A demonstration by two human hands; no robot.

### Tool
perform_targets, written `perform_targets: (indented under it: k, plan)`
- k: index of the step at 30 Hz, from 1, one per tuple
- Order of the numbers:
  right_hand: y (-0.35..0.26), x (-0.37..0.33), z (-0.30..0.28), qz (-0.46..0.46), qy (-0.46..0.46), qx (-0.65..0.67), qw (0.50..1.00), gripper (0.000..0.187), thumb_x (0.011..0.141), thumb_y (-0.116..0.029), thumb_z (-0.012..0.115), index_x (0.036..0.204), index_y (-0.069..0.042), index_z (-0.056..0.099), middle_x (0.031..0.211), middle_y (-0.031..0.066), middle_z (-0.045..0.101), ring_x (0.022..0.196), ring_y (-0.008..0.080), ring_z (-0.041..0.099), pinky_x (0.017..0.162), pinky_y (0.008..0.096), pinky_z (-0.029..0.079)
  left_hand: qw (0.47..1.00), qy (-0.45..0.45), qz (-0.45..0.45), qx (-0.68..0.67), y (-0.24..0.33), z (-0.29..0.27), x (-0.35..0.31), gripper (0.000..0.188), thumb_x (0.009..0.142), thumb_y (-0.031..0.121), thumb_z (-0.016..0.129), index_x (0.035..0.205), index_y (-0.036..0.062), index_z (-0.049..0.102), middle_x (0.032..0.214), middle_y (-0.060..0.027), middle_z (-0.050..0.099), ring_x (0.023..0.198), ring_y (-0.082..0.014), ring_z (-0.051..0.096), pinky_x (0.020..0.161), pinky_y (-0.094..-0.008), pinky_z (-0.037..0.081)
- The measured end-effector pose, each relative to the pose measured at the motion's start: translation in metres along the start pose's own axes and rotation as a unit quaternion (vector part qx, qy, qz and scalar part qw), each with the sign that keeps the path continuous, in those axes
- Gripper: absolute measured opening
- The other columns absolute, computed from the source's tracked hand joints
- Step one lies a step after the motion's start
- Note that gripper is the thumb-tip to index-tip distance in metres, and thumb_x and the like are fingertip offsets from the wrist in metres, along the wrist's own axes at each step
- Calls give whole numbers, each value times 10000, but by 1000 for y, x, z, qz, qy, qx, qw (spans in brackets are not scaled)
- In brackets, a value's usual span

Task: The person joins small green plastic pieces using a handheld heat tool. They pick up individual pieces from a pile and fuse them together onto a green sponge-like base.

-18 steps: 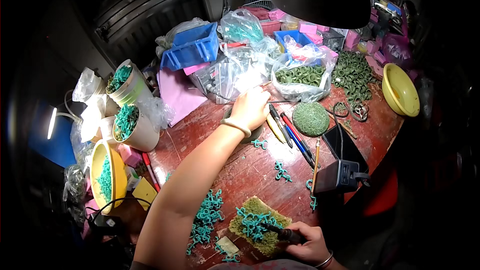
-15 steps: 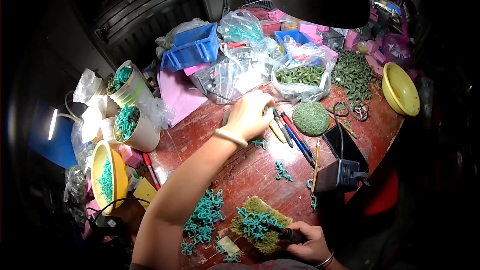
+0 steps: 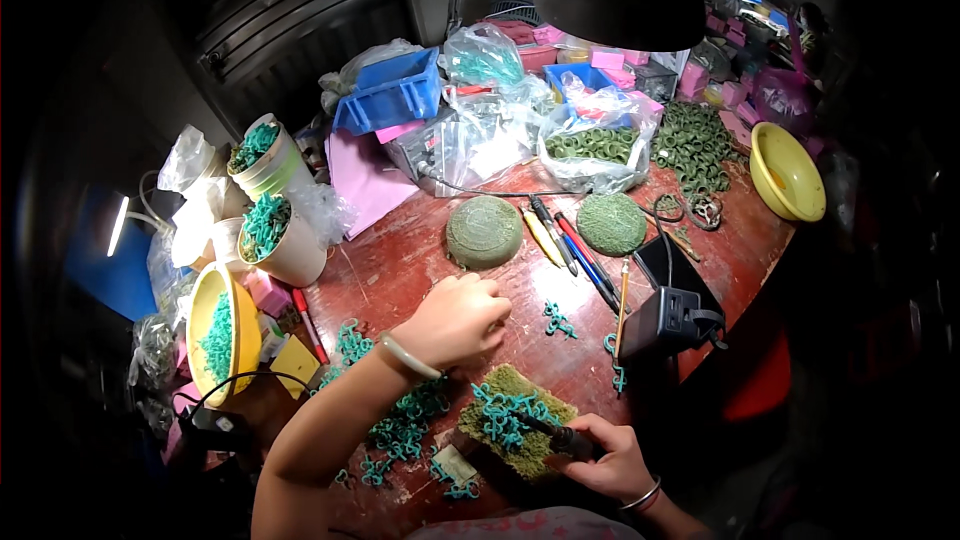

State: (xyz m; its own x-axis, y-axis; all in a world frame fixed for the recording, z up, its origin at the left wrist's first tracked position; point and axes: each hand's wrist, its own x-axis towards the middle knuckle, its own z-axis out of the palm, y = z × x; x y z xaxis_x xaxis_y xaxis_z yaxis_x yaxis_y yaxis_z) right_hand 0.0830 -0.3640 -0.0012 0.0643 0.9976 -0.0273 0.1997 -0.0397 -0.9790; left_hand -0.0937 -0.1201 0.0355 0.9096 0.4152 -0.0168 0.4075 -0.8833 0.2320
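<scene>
Resting on a rough green block [image 3: 530,460] in the lower middle of the frame, a heap of turquoise hooked pieces [image 3: 505,408] probably stays put thanks to that coarse surface. The right hand [image 3: 615,460] has its grip wrapped around a dark-handled tool [image 3: 572,444], angled low toward the heap, presumably for close control. The left hand [image 3: 462,322] is over the table [image 3: 400,250] mid-frame, fingers curled; whether its grip holds anything cannot be told. Left of the block, a loose pile [image 3: 405,430] of similar pieces lies seemingly for easy reach; pens [image 3: 588,266] and round green pads [image 3: 484,232] lie farther up.
</scene>
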Motion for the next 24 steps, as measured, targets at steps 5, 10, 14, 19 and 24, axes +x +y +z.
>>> perform_targets:
  k: [5,10,14,19,24]
  plan:
    - [-1,-1,1,-18,8,11,1000,304,751,-98,852,979,-41,658,695,-31,590,604,19,477,527,210,385,978,140,147,-52,17,17,25,414,859,279,713,1245,151,637,1332,-102,569,1268,-296,514,1027,-447,421]
    - [0,-4,4,-33,1,5,999,292,770,-99,838,997,-51,659,670,-26,575,579,29,471,506,216,378,983,88,135,-90,18,39,21,401,834,203,733,1220,139,644,1359,-98,570,1304,-322,491,1064,-476,399]
    - [-3,-3,5,-15,13,-38,999,326,749,-115,844,1005,-49,653,660,8,583,559,45,497,508,233,406,979,70,87,-169,11,23,1,203,782,117,730,974,57,706,1160,-118,667,1092,-332,615,942,-417,502]
    - [-2,-1,15,-36,50,-69,996,346,722,-96,820,1017,-56,643,642,48,581,533,88,548,513,257,438,988,74,-61,-120,17,11,-46,141,777,87,686,903,26,700,1064,-133,687,1006,-322,639,902,-404,513]
    - [-8,-2,27,0,86,-87,992,358,724,-73,794,1038,-56,623,642,76,590,529,147,591,525,277,461,968,147,-177,-96,36,15,-89,119,764,78,672,860,9,689,985,-140,692,961,-331,639,865,-414,514]
